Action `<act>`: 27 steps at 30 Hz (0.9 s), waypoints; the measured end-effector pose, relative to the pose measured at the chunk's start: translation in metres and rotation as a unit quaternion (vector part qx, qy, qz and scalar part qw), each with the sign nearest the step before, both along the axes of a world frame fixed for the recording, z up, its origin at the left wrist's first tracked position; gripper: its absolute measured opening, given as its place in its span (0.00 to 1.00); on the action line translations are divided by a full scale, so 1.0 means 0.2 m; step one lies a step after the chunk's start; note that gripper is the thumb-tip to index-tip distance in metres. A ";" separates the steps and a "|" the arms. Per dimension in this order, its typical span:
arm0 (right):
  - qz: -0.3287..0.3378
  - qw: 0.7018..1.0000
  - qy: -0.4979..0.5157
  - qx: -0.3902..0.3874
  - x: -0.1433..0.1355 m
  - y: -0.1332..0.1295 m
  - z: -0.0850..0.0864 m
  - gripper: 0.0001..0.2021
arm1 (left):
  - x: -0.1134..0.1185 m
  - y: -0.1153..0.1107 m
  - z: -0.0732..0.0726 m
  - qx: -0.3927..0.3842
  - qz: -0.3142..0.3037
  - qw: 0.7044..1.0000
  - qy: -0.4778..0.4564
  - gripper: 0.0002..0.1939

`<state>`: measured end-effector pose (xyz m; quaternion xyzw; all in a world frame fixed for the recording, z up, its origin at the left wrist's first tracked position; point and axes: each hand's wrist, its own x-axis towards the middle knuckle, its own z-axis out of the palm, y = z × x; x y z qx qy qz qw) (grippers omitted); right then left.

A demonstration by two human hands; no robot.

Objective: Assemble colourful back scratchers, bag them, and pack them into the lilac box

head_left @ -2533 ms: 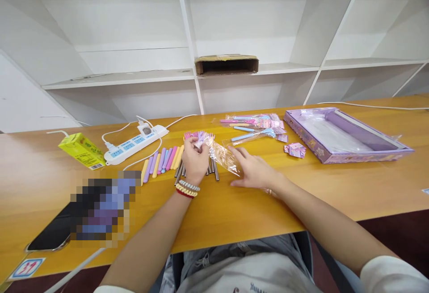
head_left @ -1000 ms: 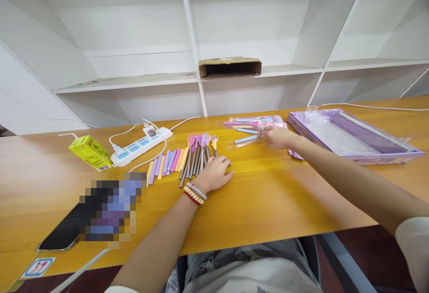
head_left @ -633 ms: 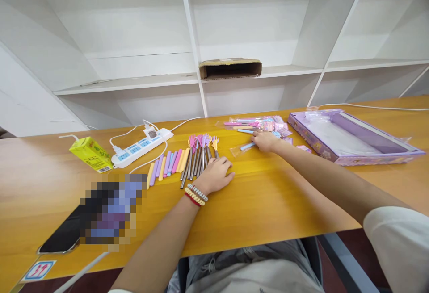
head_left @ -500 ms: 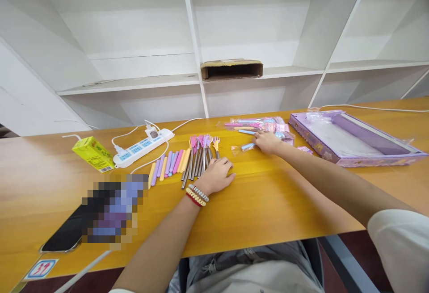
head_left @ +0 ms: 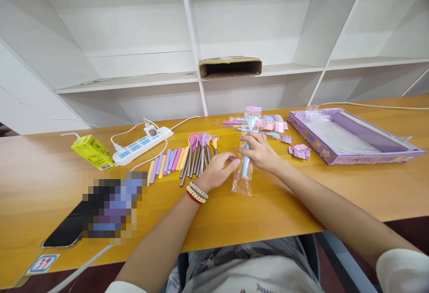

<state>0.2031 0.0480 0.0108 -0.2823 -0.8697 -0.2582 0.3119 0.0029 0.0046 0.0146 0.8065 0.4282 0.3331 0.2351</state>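
Right hand [head_left: 259, 150] holds a clear bag [head_left: 241, 186] with a blue stick [head_left: 246, 168] inside, fingers closed around its middle; the left hand [head_left: 218, 171] is just beside it, thumb parted from the fingers, with nothing seen in its grip. White shelving [head_left: 192, 38] stands along the far edge of the tabletop [head_left: 268, 217], whose wood runs from both forearms to the near edge at the person's lap. On the right, the purple box [head_left: 372, 156] bounds the room for moving, its near left corner pointing toward the right forearm; on the left lie the power strip [head_left: 144, 145], the green carton [head_left: 92, 151] and the phone [head_left: 63, 228], the latter near the front edge. Things appear in two states, wrapped and unwrapped. Several packets [head_left: 271, 125] lie bagged beyond the right hand, their number hard to tell where they overlap, and the bag in hand also has its contents inside. Out of wrapping are the metal rods [head_left: 190, 163] with coloured claw heads, packed side by side beyond the left wrist, and the pastel tubes [head_left: 174, 161] in a row next to them. Smallest, the loose cards [head_left: 300, 151] are heaped just beside the purple box.
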 end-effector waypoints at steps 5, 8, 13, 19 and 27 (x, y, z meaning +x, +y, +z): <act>0.026 0.999 0.043 -0.018 -0.09 -0.03 -0.08 0.08 | 0.04 0.01 -0.03 -0.173 -0.035 0.975 -0.136 0.17; 0.032 0.997 0.056 -0.035 -0.11 -0.04 -0.09 0.10 | 0.05 0.02 -0.05 -0.259 -0.058 0.943 -0.199 0.18; -0.003 0.985 0.113 -0.132 -0.12 -0.07 -0.08 0.24 | 0.05 0.04 -0.07 -0.264 -0.050 0.924 -0.272 0.17; 0.084 0.835 0.294 -0.458 -0.11 -0.08 -0.15 0.25 | 0.01 0.08 -0.07 -0.232 0.036 0.906 -0.352 0.19; 0.120 0.763 0.327 -0.544 -0.14 -0.11 -0.19 0.25 | 0.01 0.10 -0.09 -0.143 0.089 0.900 -0.403 0.18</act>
